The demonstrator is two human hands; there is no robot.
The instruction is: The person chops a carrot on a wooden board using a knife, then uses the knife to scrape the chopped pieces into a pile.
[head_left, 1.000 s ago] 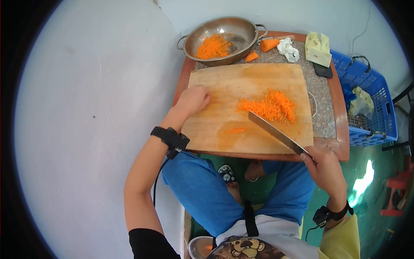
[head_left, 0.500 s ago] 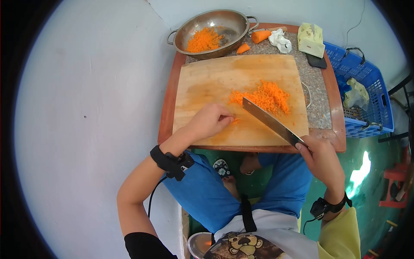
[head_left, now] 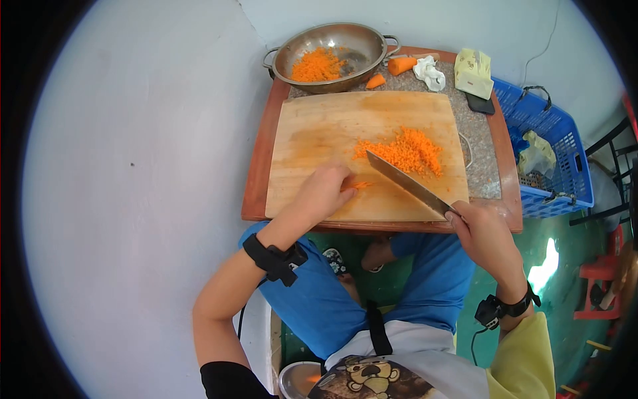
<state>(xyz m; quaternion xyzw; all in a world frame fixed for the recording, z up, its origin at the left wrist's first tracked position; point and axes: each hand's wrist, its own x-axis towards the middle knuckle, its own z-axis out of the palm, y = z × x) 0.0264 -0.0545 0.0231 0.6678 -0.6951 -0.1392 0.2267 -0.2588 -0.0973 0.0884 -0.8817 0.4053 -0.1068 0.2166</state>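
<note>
My right hand (head_left: 484, 233) grips the handle of a kitchen knife (head_left: 409, 183), whose wide blade slants up and left over the cutting board (head_left: 312, 123). The blade's tip lies near the lower left edge of a heap of finely chopped carrot (head_left: 412, 153). Left of the knife, my left hand (head_left: 327, 189) rests low on the board with bent fingers, closed round a few thin carrot strips (head_left: 361, 185). The strips stick out to the right of the fingertips; the part inside the hand is hidden.
Behind the board stands a two-handled metal pan (head_left: 362, 50) with chopped carrot. Beside it lie carrot pieces (head_left: 401, 65), a crumpled tissue (head_left: 430, 73), a tissue pack (head_left: 473, 73) and a dark phone (head_left: 480, 104). A blue basket (head_left: 558, 133) stands right of the table.
The view has shifted slightly. My left thumb and fingers sit a little farther back from the ends of the carrot strips. The knife stays in my right hand, at much the same slant.
</note>
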